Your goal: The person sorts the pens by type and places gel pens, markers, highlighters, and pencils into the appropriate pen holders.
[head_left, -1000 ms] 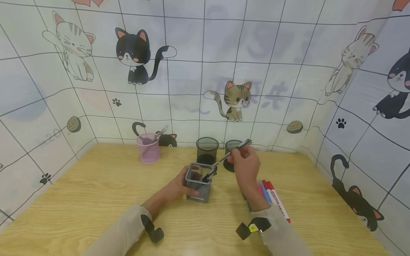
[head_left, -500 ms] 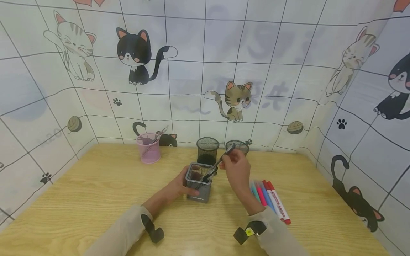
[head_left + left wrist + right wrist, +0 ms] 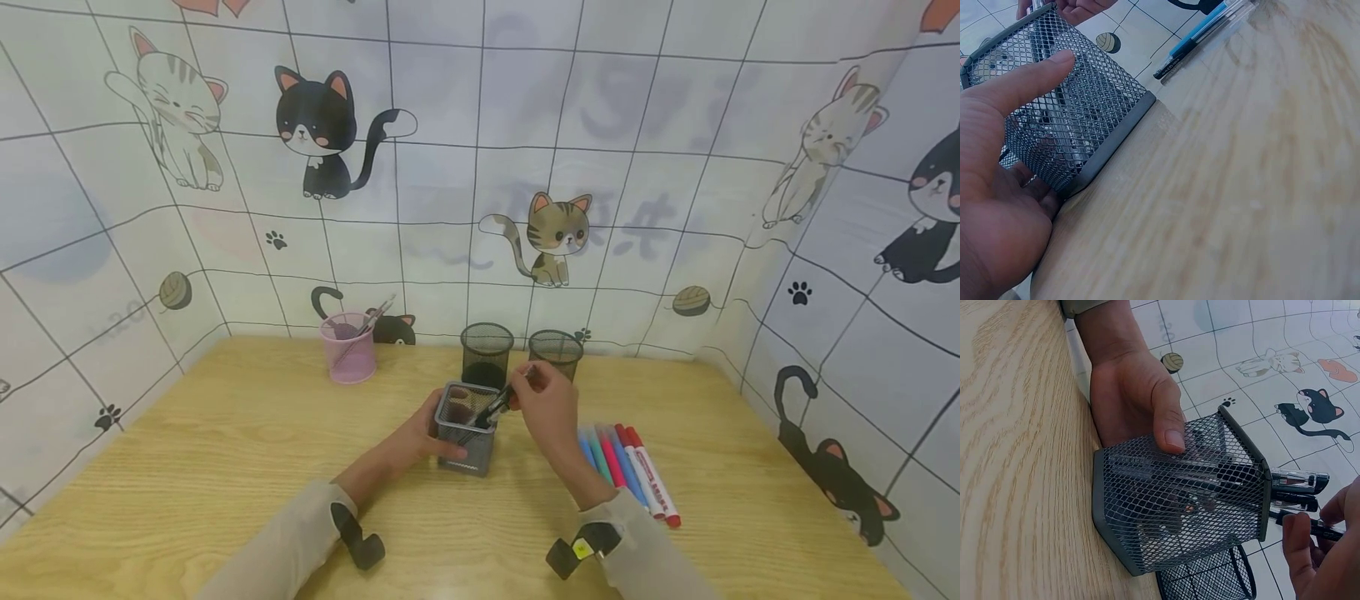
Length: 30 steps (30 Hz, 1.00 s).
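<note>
In the head view my left hand (image 3: pixel 408 437) grips a square grey mesh pen holder (image 3: pixel 481 446), its thumb across the near side. The holder stands upright on the table. At its right rim my right hand (image 3: pixel 551 408) pinches a black pen (image 3: pixel 1324 529) between thumb and fingers. That pen slants down, its lower end within the holder's mouth. In the right wrist view, other black-capped pens (image 3: pixel 1300 482) stick out of the holder beside it. The left wrist view shows the left thumb (image 3: pixel 1035 78) lying against the mesh.
Two round black mesh cups (image 3: pixel 486 358) stand behind the holder. A pink mesh cup (image 3: pixel 351 360) with slim tools inside is at the back left. Several coloured felt pens and red-capped white markers (image 3: pixel 651 475) lie right of the right hand. A cat-patterned sheet (image 3: pixel 420 183) encloses the wooden table.
My right hand has moved left and down toward the holder, lowering the pen into its mouth. More of the felt pens shows. The left hand and holder have stayed in place.
</note>
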Available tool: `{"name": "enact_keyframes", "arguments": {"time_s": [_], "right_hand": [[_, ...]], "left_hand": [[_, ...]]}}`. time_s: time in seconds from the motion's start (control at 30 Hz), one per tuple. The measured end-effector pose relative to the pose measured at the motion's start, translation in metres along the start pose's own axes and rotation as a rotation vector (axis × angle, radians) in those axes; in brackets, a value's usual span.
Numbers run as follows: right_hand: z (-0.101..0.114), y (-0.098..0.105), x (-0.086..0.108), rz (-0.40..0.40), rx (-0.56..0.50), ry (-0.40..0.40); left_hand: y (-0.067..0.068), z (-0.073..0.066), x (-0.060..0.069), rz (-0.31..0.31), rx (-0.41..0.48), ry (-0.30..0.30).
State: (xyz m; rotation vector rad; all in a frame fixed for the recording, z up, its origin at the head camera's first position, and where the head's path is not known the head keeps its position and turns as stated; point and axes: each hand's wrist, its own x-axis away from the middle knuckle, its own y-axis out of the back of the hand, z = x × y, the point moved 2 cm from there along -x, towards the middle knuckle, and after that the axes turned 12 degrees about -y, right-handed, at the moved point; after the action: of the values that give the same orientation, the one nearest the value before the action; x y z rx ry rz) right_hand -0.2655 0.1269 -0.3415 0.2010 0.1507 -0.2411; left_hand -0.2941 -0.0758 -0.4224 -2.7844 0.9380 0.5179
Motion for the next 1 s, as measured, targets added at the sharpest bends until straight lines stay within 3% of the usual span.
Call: {"name": "enact_keyframes", "arguments": {"time_s": [0.33, 0.53, 1.0], "right_hand": [[0.0012, 0.0035, 0.002, 0.086, 0.108, 0.014], [0.0009, 0.0035, 0.0015, 0.105, 0.068, 0.02], [0.0022, 0.0038, 0.0024, 0.155, -0.117, -0.08]], "left_hand": [[-0.0003, 0.0009, -0.0005, -0.001, -0.015, -0.007], [-0.0007, 0.0008, 0.0003, 0.008, -0.03, -0.025], [-0.0015, 0.0019, 0.0003, -0.006, -0.017, -0.017]]}}
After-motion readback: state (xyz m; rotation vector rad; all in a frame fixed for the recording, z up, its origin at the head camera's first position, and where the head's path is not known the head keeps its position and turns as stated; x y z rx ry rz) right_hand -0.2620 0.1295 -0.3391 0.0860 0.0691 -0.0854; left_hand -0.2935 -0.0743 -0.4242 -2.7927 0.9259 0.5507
